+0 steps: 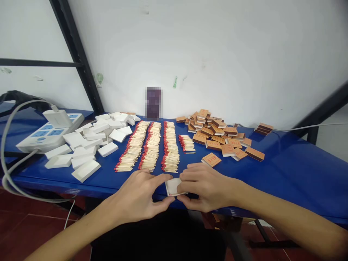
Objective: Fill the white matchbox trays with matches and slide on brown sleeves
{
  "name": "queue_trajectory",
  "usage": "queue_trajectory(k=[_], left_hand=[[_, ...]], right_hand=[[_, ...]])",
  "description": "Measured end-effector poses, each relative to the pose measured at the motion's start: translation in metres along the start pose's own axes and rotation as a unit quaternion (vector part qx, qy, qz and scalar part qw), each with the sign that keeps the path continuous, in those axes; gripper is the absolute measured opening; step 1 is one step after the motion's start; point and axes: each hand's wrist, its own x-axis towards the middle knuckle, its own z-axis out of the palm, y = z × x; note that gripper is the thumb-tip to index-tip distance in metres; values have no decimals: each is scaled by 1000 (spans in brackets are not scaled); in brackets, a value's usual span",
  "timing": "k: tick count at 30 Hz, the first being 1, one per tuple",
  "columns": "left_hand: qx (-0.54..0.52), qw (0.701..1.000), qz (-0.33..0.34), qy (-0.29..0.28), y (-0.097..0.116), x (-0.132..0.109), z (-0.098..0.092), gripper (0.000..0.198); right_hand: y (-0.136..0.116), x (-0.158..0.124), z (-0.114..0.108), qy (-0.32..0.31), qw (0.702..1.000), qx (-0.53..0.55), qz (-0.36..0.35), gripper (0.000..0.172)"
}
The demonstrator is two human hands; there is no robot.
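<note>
Between my two hands, at the table's front edge, is a small white matchbox tray (172,186). My left hand (141,194) pinches its left end between thumb and finger. The fingers of my right hand (205,186) close on its right end and partly reach into it, hiding that side. Just beyond lie rows of red-tipped matches (170,148), with a shorter group (186,142) and one loose match beside it. White trays (86,170) are piled to the left. Orange-brown matchbox sleeves (211,159) are heaped to the right.
A white power strip (40,141) with a plugged-in charger (57,117) and looping cables stands at the left. Dark metal frame posts (78,58) rise at both sides. A blurred dark rectangle (153,103) leans on the wall. A small sleeve stack (263,128) sits far right.
</note>
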Motion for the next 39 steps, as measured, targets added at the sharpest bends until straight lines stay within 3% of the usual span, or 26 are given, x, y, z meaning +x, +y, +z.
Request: queue_trajectory(k=[4,9,14,16,19,22,31,39], left_hand=[[-33,999,4,30,-3,-1,1,32],[-44,997,28,62,-5,-3,2,32],[-45,996,41,71,-7,-4,3,34],[-58,994,48,74,-7,-3,2,36],[-90,991,52,82,-6,-2,-1,38],[-106,990,47,80,-6,-1,-3,39],[-93,990,58,90,-9,0,1,36],[-74,991,63,89,-8,-1,1,37]], right_hand=[[1,1,2,24,999,-23,-16,21],[0,2,3,57,998,-18,-11,13],[19,-5,-18,104,991,-83,18,17],[37,-12,-30,81,986,-97,113,18],[63,-21,-42,-28,960,-69,269,16],[77,-24,-41,-92,933,-5,348,16],[79,-21,-28,-127,933,-63,330,20],[75,-18,-29,-147,929,52,336,13]])
